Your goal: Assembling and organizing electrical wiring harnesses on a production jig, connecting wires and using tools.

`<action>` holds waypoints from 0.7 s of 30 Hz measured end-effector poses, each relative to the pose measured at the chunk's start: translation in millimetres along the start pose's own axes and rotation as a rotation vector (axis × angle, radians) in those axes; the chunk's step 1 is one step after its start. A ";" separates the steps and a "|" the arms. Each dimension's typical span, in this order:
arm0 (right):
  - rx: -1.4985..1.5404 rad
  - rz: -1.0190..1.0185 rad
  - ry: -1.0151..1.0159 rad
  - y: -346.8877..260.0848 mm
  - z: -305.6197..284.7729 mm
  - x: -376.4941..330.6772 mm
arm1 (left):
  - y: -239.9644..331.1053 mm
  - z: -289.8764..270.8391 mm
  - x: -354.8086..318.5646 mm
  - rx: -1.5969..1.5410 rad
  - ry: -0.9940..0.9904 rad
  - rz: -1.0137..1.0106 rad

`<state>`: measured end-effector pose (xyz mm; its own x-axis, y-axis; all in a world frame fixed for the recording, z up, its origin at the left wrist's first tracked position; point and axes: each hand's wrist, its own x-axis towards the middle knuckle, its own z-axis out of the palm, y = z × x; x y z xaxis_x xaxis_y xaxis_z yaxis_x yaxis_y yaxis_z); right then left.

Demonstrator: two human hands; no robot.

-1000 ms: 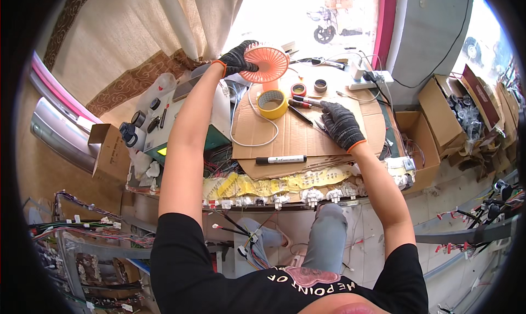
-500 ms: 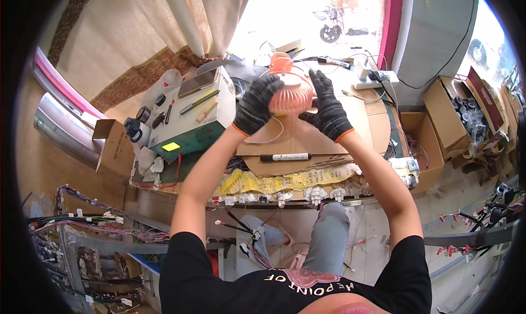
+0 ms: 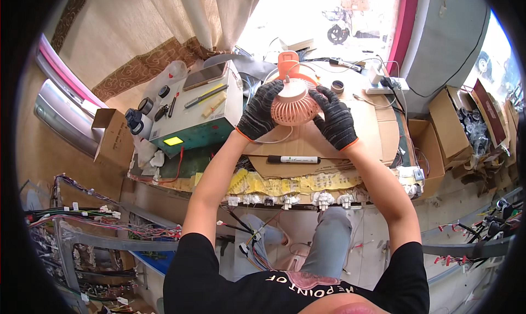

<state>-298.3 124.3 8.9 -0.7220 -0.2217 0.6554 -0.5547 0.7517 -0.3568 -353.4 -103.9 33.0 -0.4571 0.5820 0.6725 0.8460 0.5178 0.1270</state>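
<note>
Both my hands wear dark grey knit gloves with orange cuffs. Between them is a pink handheld fan (image 3: 295,107) with a round slatted cage, its cage side toward me. My left hand (image 3: 261,112) grips the fan's left side, fingers wrapped over the upper edge. My right hand (image 3: 334,118) holds the right side, fingertips resting on the cage rim. Behind the cage an orange-pink base or handle part (image 3: 287,63) sticks up. A white cable (image 3: 276,141) loops under the fan. Nearer to me, a black-and-white marker pen (image 3: 293,160) lies on the cardboard (image 3: 361,144).
To the left stands a white-and-green instrument box (image 3: 192,129) with a lit display; a phone (image 3: 205,76) and a cutter knife (image 3: 206,96) lie on top. A power strip (image 3: 386,86) sits at the back right, near a tape roll (image 3: 337,86). Cardboard boxes (image 3: 453,119) stand right.
The fan has been tilted so its slatted cage faces me more. My right hand has closed in on its side. A tape roll is now visible right of the fan.
</note>
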 end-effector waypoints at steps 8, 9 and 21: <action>0.004 0.008 -0.031 1.3 1.4 -1.8 | 7.2 -10.3 2.3 0.087 -0.066 0.081; 0.015 0.013 -0.037 0.9 0.7 -1.7 | 7.0 -10.6 2.3 0.096 -0.102 0.058; 0.010 0.001 -0.046 4.4 -1.9 -1.4 | 6.0 -4.5 -0.9 0.069 -0.050 0.110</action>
<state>-298.9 129.2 7.7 -0.7407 -0.2491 0.6240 -0.5579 0.7456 -0.3645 -346.7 -104.2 36.5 -0.3768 0.6673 0.6425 0.8719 0.4896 0.0029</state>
